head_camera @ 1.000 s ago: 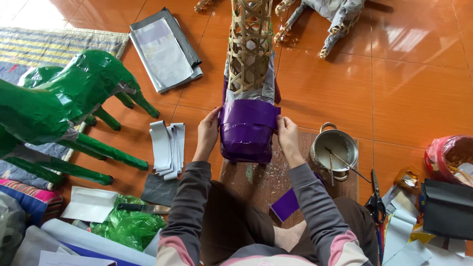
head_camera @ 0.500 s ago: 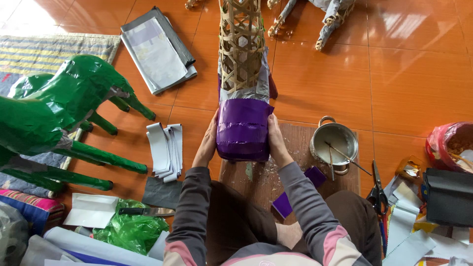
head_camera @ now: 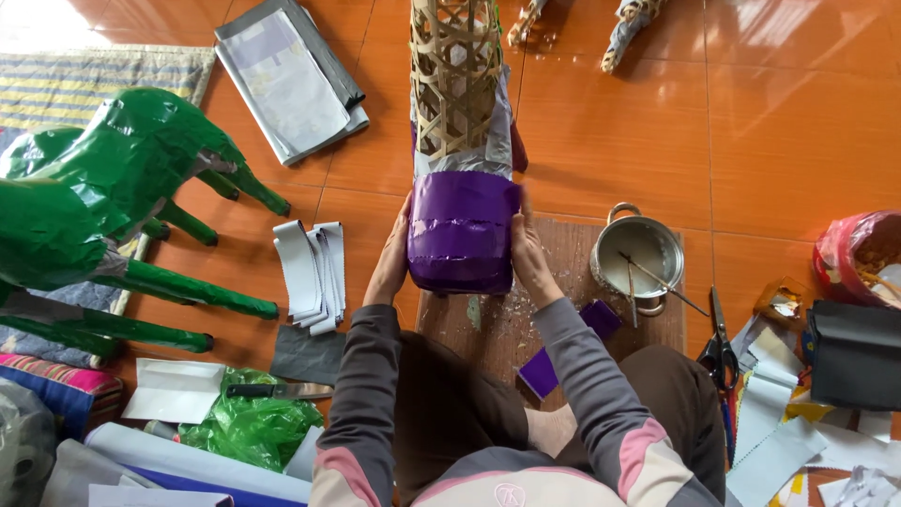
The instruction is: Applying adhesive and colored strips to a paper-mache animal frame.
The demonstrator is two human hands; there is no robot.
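Head view looks down on an orange tiled floor (head_camera: 798, 141). At the far left stand green paper-covered animal figures (head_camera: 103, 202), with thin green legs pointing to the right, partly over a striped mat (head_camera: 84, 80). Below them lie a white sheet (head_camera: 174, 390), a crumpled green plastic bag (head_camera: 249, 427) and a knife (head_camera: 277, 390) with a dark handle. Further right, near the top, there is a stack of grey and white paper sheets (head_camera: 286, 80), and lower a bundle of white paper strips (head_camera: 314, 272).

The left hand (head_camera: 392, 263) lies flat, fingers stretched, against the left side of the purple paper band (head_camera: 460, 230). This band is wrapped around the lower end of a woven bamboo frame (head_camera: 457, 75), which lies along the floor away from the person, its near end over a brown board (head_camera: 563, 310). Grey paper covers the frame just above the purple part. The right hand (head_camera: 530, 263) presses the right side of the band in the same open way; both palms are pressed against it, not closed around it.

On the board, just beside the right forearm, lie small purple paper pieces (head_camera: 568, 352). Right of them stands a metal pot (head_camera: 638, 255) with sticks inside. Then come scissors (head_camera: 718, 347), white paper strips, a black pouch (head_camera: 854, 352) and a red plastic bag (head_camera: 859, 253).
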